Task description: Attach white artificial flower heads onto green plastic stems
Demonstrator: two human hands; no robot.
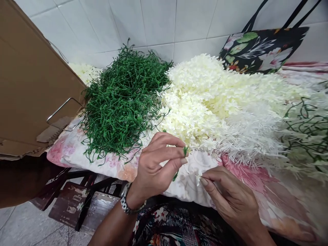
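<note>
A room with a pale tiled wall (159,20) holds a bench (202,193) spread with a flowered cloth (258,176), seen from the eyes of a seated person. Nearest, below the hands, is the person's dark patterned clothing (166,225), printed with pale flowers. The left wrist wears a metal-banded watch (125,200).

Both hands are raised over the bench's near edge, close together but apart. The left hand (156,165) pinches a green stem (185,150) between thumb and fingers; one tip shows at the fingertips and another bit below the thumb. The right hand (230,194) grips a small white blossom (198,179) between thumb and forefinger, just beside the left hand and slightly lower.

Down to the left of the hands, beneath the bench's edge, are dark, worn wooden stools (69,205). Just beyond the hands, to the right, lies a heap of thin white sprays (253,135); farther right are loose green stems (307,118). Straight beyond spreads a large mound of cream-white blossoms (202,92), and left of it a tangled pile of green stems (123,99). A cardboard box (33,71) stands at far left. Beyond the blossoms, to the right, a black floral bag (266,51) leans by the wall.
</note>
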